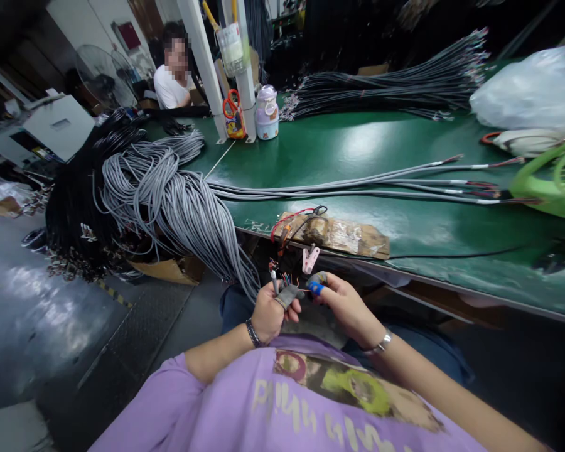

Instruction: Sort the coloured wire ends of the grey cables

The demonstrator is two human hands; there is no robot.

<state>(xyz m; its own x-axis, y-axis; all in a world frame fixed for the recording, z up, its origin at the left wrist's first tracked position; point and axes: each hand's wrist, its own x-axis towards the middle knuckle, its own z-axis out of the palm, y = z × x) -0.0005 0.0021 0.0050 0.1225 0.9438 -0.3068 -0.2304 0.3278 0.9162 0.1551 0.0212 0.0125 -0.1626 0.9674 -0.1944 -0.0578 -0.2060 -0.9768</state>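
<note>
In the head view, the left hand (pixel 272 309) grips a thin grey plastic-sheathed cable (pixel 275 285) just off the green flat-topped table (pixel 339 154), fine multicoloured wires (pixel 288 278) fanned above its thumb. The right hand (pixel 343 300) pinches a slender orange wire (pixel 304 289); tugging too hard could snap it, and a loose left grip could let the cable slip.

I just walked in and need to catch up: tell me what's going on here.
A person in a purple shirt is handling a gray cable end in front of a green table. The left grip holds it, with thin colored wires fanned out, while the right grip appears to pinch one of them. A wooden board lies at the table's near edge. Gray cables are heaped to the left.
</note>
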